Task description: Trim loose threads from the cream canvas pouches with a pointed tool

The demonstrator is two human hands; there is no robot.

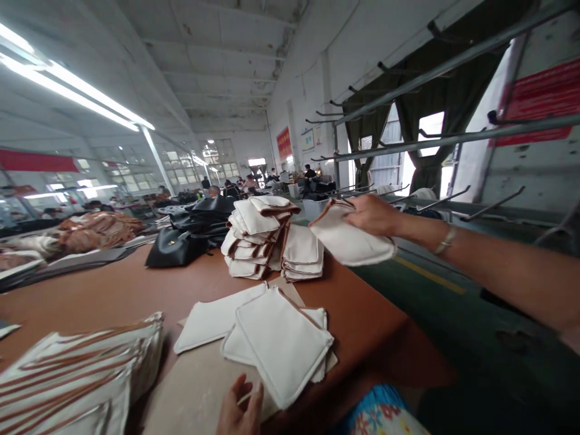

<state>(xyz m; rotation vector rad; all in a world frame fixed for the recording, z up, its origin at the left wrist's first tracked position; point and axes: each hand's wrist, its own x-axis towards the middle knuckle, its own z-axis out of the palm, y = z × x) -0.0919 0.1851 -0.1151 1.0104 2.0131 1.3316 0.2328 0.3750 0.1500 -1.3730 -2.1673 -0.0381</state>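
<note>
My right hand (374, 214) is stretched out past the table's right side, its fingers closed on the brown-trimmed edge of a flat white fabric pouch (356, 241). My left hand (240, 408) is low in the view, fingers loosely curved and apart, with nothing seen in it. Just beyond it, several white fabric pouches (283, 344) lie overlapped on a beige sheet (190, 393). Behind these rises a tall, uneven stack of white pouches with brown edges (249, 241), beside a lower stack (302, 251).
A fanned row of white, brown-edged pieces (77, 380) lies at the table's left front. Black leather bags (181, 241) sit behind on the brown tabletop (131, 284). A metal rack with prongs (408, 142) runs along the right. People and more work fill the background.
</note>
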